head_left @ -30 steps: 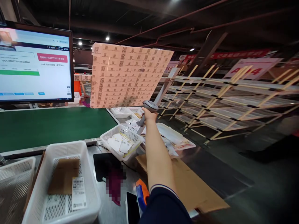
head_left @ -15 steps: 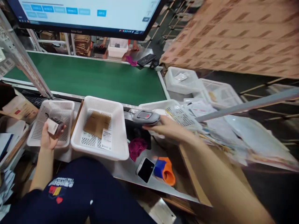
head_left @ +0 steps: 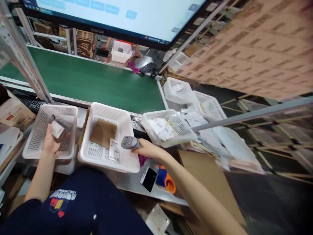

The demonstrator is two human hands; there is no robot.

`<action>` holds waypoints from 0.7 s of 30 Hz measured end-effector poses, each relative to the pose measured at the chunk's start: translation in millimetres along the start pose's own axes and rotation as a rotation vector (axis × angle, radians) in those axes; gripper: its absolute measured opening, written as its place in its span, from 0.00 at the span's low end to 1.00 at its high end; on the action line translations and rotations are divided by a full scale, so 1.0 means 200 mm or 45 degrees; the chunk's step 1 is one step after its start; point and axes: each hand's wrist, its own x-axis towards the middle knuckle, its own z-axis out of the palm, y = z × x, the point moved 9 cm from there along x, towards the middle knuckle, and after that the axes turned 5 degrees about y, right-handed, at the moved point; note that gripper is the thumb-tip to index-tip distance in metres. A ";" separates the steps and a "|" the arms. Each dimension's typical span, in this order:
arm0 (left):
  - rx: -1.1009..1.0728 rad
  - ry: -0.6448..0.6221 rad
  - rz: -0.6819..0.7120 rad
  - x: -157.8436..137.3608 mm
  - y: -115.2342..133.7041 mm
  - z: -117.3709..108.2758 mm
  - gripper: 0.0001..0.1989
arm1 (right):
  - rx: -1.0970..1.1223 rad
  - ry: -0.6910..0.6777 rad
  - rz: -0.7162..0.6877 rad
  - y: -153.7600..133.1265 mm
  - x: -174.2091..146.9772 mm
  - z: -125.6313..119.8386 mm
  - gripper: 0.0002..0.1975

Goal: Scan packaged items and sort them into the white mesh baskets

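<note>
The grey handheld scanner (head_left: 130, 142) sits over the middle basket's right edge; a small white-labelled packet (head_left: 58, 129) sits over the left basket.

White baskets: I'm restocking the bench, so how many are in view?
6. One under the left hand, one below the right hand, one with papers, two behind, one across the belt. Others may be hidden.
</note>
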 end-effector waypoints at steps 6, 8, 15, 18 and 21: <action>-0.004 -0.191 -0.079 0.07 -0.20 0.51 0.15 | -0.179 0.427 -0.161 -0.24 -0.21 -0.11 0.18; -0.004 -0.220 -0.101 0.06 -0.27 0.63 0.19 | -0.100 0.533 -0.271 -0.37 -0.30 -0.11 0.20; 0.081 -0.298 -0.065 -0.08 -0.43 0.79 0.30 | -0.050 0.739 -0.450 -0.65 -0.40 -0.08 0.23; 0.054 -0.338 0.008 -0.13 -0.43 0.81 0.30 | -0.080 0.712 -0.442 -0.63 -0.40 -0.02 0.24; 0.088 -0.331 0.072 -0.15 -0.42 0.80 0.29 | 0.033 0.699 -0.541 -0.55 -0.46 0.01 0.21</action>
